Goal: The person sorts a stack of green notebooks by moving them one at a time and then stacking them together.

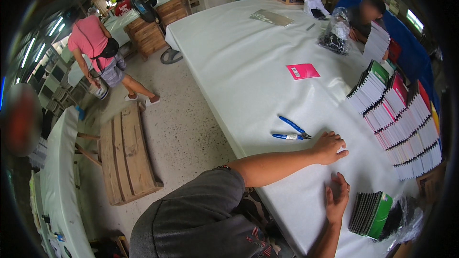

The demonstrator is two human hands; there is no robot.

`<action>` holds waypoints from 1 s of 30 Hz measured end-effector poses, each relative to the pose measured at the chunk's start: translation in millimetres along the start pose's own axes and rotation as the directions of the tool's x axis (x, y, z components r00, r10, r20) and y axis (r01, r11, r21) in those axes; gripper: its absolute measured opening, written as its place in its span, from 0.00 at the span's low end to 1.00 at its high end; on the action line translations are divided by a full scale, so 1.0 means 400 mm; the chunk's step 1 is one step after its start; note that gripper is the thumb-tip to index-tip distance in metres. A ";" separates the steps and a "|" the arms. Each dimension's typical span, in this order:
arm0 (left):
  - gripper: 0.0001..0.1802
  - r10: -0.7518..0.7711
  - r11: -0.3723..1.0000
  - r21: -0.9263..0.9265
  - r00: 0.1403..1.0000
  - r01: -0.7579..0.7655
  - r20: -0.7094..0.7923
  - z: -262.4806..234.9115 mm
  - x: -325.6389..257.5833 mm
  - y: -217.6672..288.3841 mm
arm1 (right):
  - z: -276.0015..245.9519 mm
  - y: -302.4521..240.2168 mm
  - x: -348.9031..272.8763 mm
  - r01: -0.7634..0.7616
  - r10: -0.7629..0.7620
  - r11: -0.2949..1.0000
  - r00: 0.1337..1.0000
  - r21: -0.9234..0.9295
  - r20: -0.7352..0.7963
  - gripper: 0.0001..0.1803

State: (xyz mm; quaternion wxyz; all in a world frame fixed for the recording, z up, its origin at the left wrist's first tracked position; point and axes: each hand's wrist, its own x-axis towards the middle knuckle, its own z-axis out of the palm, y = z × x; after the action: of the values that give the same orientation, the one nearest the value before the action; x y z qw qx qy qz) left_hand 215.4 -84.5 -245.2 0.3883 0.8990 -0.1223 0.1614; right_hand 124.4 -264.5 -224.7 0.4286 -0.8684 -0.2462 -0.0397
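My left hand (329, 148) rests on the white-covered table (267, 95), fingers loosely bent and apart, with nothing visible in it. Just left of it lies a pair of blue-handled pliers (292, 129), handles spread. My right hand (337, 198), nearer to me, is held palm inward with its fingers curved, open and without anything in its grasp. Right of that hand sits a small stack of black-spiral notebooks (370, 214) with a green cover. A pink notebook (302, 71) lies flat farther up the table.
Tall stacks of spiral notebooks (401, 124) line the right edge. A co-worker (366, 14) sits behind them near a plastic bag (335, 36) of black coils. Clear plastic (406, 224) lies at lower right. On the left are a wooden bench (126, 155) and a walking person (93, 43).
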 end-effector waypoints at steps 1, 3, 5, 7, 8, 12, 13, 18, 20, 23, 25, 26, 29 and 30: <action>0.18 -0.003 1.000 0.001 1.000 0.003 0.002 -0.001 -0.001 0.001 | 0.002 -0.001 -0.002 -0.001 0.001 1.000 1.000 0.005 0.003 0.27; 0.18 0.013 1.000 -0.021 1.000 -0.013 -0.009 -0.004 0.002 0.002 | 0.004 -0.003 -0.001 -0.002 0.002 1.000 1.000 0.013 0.008 0.27; 0.17 0.001 1.000 -0.016 1.000 -0.001 -0.002 -0.006 0.003 -0.002 | 0.007 -0.008 0.003 -0.005 0.005 1.000 0.999 0.007 0.036 0.28; 0.17 -0.020 1.000 -0.011 1.000 0.020 -0.007 -0.012 0.004 -0.005 | 0.009 -0.007 0.005 0.003 -0.004 1.000 0.999 0.013 0.048 0.28; 0.16 -0.026 0.999 -0.041 1.000 0.027 0.016 -0.016 0.005 -0.005 | 0.011 -0.005 0.007 0.012 -0.013 1.000 0.998 0.014 0.054 0.27; 0.15 -0.043 0.984 -0.169 0.996 0.055 0.073 -0.043 -0.002 0.003 | 0.040 0.012 -0.011 -0.003 -0.019 0.968 0.996 0.250 0.085 0.26; 0.15 -0.034 0.973 -0.228 0.998 0.043 0.044 -0.013 0.000 -0.008 | 0.038 0.016 -0.018 0.021 -0.038 0.972 0.997 0.234 0.069 0.25; 0.15 0.049 0.957 -0.289 0.999 -0.041 0.019 0.072 0.012 0.009 | 0.024 0.031 -0.024 0.063 -0.115 0.962 0.976 0.267 0.183 0.25; 0.15 0.033 0.963 -0.268 0.999 -0.033 -0.004 0.076 0.006 0.009 | 0.034 0.024 -0.025 0.043 -0.104 0.923 0.985 0.384 0.139 0.23; 0.15 0.049 0.968 -0.245 0.999 -0.047 0.000 0.076 0.006 -0.002 | 0.038 0.011 -0.021 -0.007 -0.070 0.883 0.987 0.469 0.146 0.23; 0.15 0.062 0.970 -0.236 0.998 -0.056 0.017 0.073 0.008 0.000 | 0.034 0.010 -0.018 -0.044 -0.044 0.852 0.987 0.522 0.155 0.23; 0.15 0.065 0.970 -0.237 0.997 -0.054 0.037 0.069 0.012 0.003 | 0.031 0.011 -0.016 -0.014 -0.071 0.875 0.985 0.484 0.157 0.22; 0.15 0.083 0.968 -0.243 0.995 -0.067 0.056 0.067 0.015 0.004 | 0.031 0.017 -0.020 0.011 -0.082 0.890 0.987 0.456 0.137 0.22; 0.15 0.085 0.967 -0.246 0.995 -0.071 0.046 0.069 0.015 0.004 | 0.032 0.016 -0.022 0.007 -0.075 0.883 0.989 0.469 0.128 0.22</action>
State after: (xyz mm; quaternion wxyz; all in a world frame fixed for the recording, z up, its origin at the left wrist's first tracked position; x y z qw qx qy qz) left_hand 225.7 -106.4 -259.8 0.4855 0.8432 -0.1874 0.1352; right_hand 117.8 -261.7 -239.9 0.6055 -0.7348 -0.2967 0.0737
